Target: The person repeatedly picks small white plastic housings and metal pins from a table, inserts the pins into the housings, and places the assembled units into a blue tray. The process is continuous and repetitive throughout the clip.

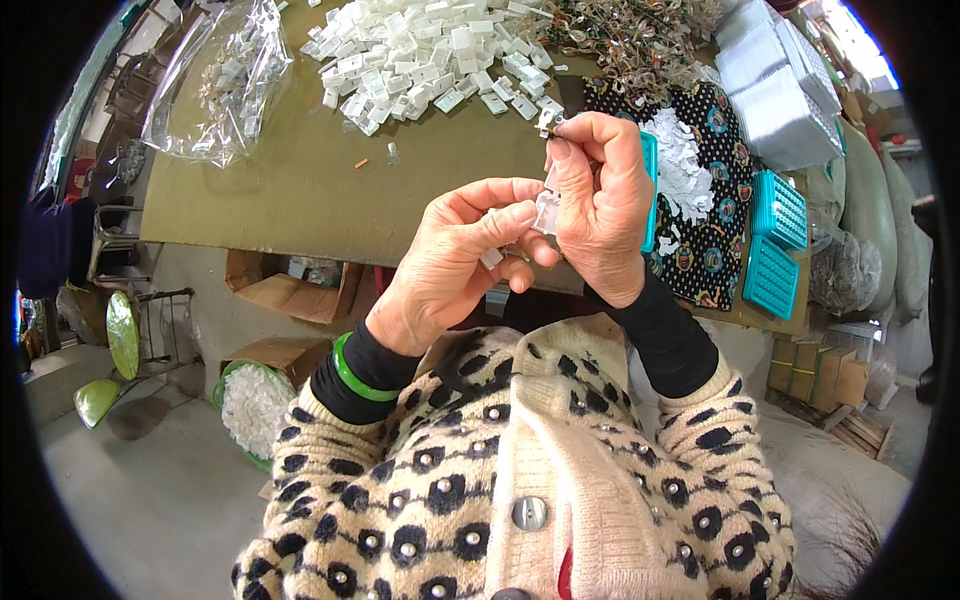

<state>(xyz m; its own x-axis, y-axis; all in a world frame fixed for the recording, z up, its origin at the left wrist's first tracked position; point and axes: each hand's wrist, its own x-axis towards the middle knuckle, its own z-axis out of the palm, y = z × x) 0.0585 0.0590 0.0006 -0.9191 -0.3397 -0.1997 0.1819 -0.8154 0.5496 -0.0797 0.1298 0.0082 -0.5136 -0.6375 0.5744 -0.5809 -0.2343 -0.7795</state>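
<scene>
My left hand (445, 245) pinches a small clear plastic box (546, 213) between thumb and fingers, in front of my chest. Another pale piece (491, 258) shows among its curled lower fingers. My right hand (608, 205) is raised beside it, with thumb and forefinger closed on a small shiny clip-like piece (548, 121); its exact kind is too small to make out. The heel of this hand is close to the clear box. Beyond both hands lies a heap of small white plastic boxes (425, 60) on the olive-green tabletop (270, 195).
A clear bag of small parts (225, 90) lies at the far left. Far right, a pile of brownish metal-and-clear pieces (630, 40) and white paper slips (680, 165) rest near patterned dark cloth (715, 250). Teal trays (772, 275) and stacked white trays (780, 90) stand rightmost.
</scene>
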